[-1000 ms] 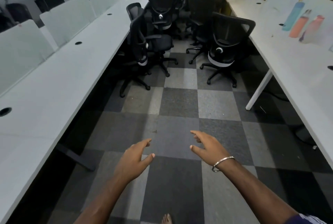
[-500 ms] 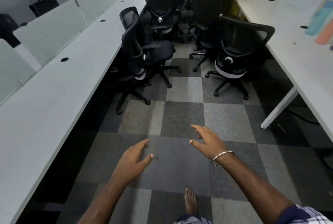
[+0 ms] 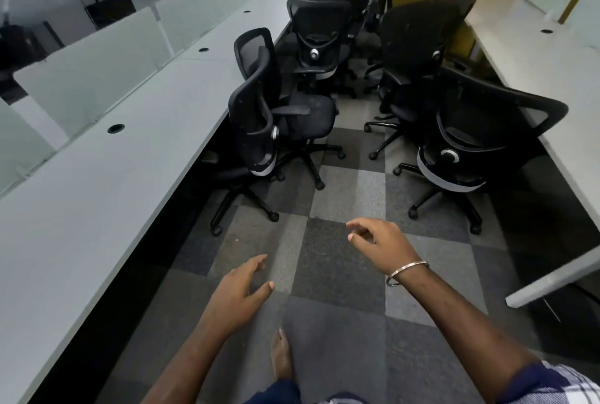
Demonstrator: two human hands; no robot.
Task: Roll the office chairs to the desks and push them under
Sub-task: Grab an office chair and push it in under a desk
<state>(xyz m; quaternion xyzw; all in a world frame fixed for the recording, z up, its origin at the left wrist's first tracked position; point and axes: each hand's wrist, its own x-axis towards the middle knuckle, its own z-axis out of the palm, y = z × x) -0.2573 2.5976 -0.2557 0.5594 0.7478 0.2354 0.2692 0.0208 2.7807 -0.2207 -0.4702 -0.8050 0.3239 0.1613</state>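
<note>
Several black mesh office chairs crowd the aisle between two long white desks. The nearest left chair (image 3: 251,130) stands against the left desk (image 3: 130,150), its seat partly under the edge. Another chair (image 3: 305,117) sits just behind it. On the right, a chair (image 3: 480,130) stands with its back towards me, close to the right desk (image 3: 558,85). My left hand (image 3: 238,294) and my right hand (image 3: 381,241) are stretched out in front of me over the carpet, fingers loose, holding nothing, well short of any chair.
More chairs (image 3: 319,33) are packed at the far end of the aisle. Frosted dividers (image 3: 94,69) line the left desk. A desk leg (image 3: 552,280) slants at the right. Checkered carpet (image 3: 341,273) lies between me and the chairs. My bare foot (image 3: 281,356) is on the carpet.
I have walked forward along the aisle; the chairs appear larger and nearer. Both hands stay extended and empty, the right one raised slightly higher.
</note>
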